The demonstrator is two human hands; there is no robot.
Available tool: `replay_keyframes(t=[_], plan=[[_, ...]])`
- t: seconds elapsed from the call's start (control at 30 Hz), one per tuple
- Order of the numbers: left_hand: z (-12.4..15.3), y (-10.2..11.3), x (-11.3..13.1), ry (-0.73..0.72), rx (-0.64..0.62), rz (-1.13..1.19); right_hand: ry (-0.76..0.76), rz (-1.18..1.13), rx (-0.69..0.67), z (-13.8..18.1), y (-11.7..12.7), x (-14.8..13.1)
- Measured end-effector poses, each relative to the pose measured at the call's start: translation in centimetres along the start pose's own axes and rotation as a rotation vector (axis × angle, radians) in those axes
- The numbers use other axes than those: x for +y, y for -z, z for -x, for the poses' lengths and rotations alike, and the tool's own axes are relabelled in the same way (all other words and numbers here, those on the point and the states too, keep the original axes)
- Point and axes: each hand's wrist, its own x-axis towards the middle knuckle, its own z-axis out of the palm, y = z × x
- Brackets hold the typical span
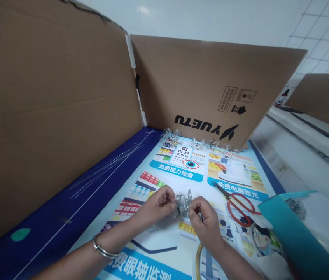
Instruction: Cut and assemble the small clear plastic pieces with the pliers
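Observation:
A small tangled clump of clear, wiry pieces with dark bits [183, 204] is held between my two hands, just above a printed poster sheet. My left hand [162, 202] pinches the clump's left side with thumb and fingers. On the opposite side my right hand [207, 221] is closed, its thumb and fingertips at the clump's right edge. What exactly the pieces are is too small to make out. Scissors with red handles [233, 199] lie on the sheet to the right of my right hand, blades pointing away to the left.
Similar clear clumps [199, 144] line the foot of an upright cardboard panel [205, 81]. Another cardboard panel [53, 97] stands at left. Thin clear strands [106, 169] lie on the blue surface. At right are a teal folder [301, 237] and a gold-coloured ring [198, 260].

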Motion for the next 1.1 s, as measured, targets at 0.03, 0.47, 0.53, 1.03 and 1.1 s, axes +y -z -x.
replay_keyframes(t=[0.03, 0.47, 0.53, 1.03, 1.1], plan=[[0.0, 0.0, -0.1, 0.02, -0.011, 0.058, 0.005, 0.004, 0.0, 0.0, 0.0, 0.0], [0.9, -0.2, 0.2, 0.12, -0.005, 0.316, 0.045, 0.037, -0.035, -0.1, -0.3, -0.1], [0.9, -0.2, 0.2, 0.124, -0.011, 0.327, 0.037, 0.03, -0.032, -0.1, -0.3, -0.1], [0.8, 0.3, -0.6, 0.044, 0.097, 0.308, -0.075, 0.025, 0.006, -0.7, -0.2, -0.4], [0.6, 0.4, -0.4, 0.051, 0.111, 0.306, -0.05, 0.065, 0.048, -1.0, -0.1, -0.5]])
